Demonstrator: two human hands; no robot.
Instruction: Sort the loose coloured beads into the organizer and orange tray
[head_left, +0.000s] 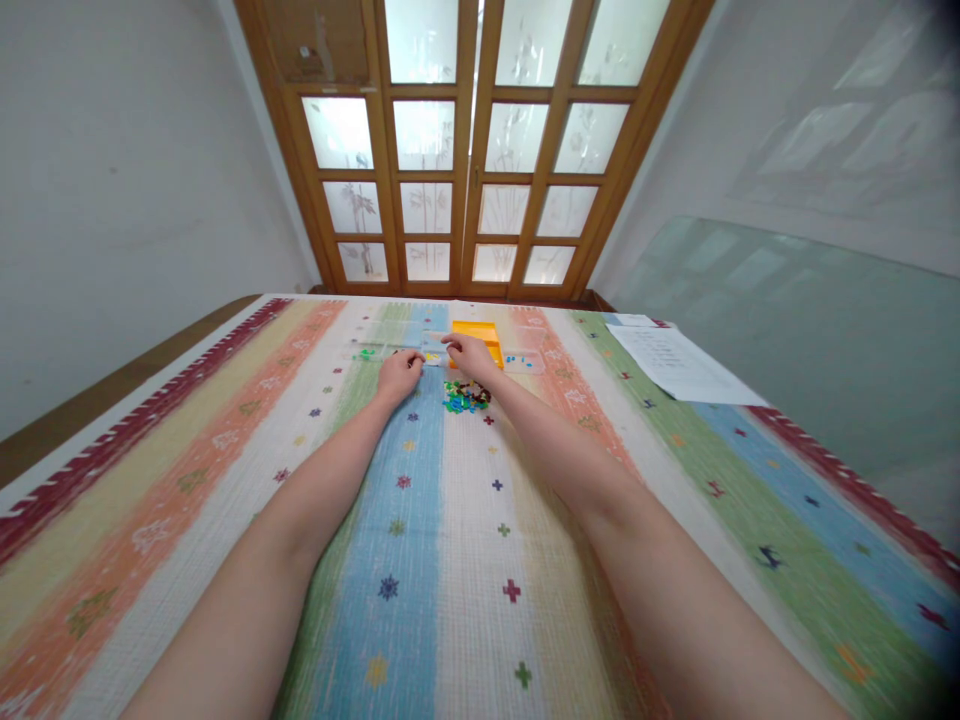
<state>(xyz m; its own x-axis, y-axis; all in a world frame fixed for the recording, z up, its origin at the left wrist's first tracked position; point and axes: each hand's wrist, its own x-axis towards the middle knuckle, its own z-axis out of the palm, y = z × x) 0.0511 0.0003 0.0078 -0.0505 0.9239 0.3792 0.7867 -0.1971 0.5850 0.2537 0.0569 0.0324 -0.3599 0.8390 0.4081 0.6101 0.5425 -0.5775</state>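
My left hand (401, 376) is at the far middle of the table with its fingers curled together beside a clear container with a few yellow pieces (433, 358). Whatever it pinches, if anything, is too small to make out. Across from it, my right hand (469, 356) hovers with fingers drawn together, pointing left over the same area. Its fingertips may hold something tiny that I cannot name. Just below the right hand lies a mixed pile of small green, blue, yellow and dark pieces (465, 398). An orange-yellow open box (474, 328) stands behind the right hand, which partly hides it.
Left of the hands, a clear container holds green pieces (366, 354). To the right, another clear tray holds blue pieces (518, 361). Printed paper sheets (679, 365) lie at the table's right side. A striped tablecloth (465, 560) covers the table; glazed wooden doors (465, 150) stand beyond.
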